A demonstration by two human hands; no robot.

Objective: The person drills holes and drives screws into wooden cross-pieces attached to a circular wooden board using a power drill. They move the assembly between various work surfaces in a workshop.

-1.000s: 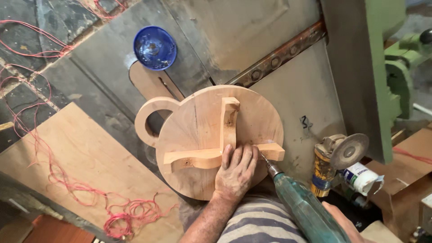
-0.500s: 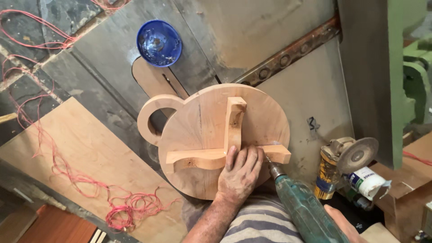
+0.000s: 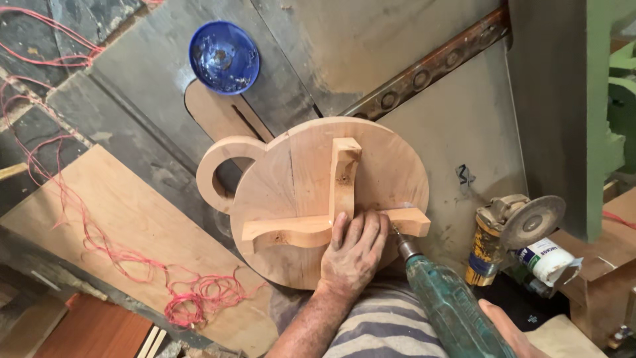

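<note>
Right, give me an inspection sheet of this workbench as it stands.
Surface: grey metal bench, dusty and scuffed.
Job's things: round wooden board with ring handle, crossed wooden pieces lying on top; drill with its bit at the cross's right arm.
Clutter: blue dish, angle grinder, white tub, plywood sheet.
Hands: left hand flat, pressing the cross; right hand on the drill, mostly out of frame.
Cables: red wire tangled over the plywood.
Surroundings: green machine at right.

At the right edge of my bench I see a white cylindrical bottle (image 3: 547,260) lying on its side, wrapped in a white label with a blue band; just left of it stands a yellow can (image 3: 481,257) with dark print, partly hidden behind the angle grinder (image 3: 520,221); I see no signs or screens.
</note>
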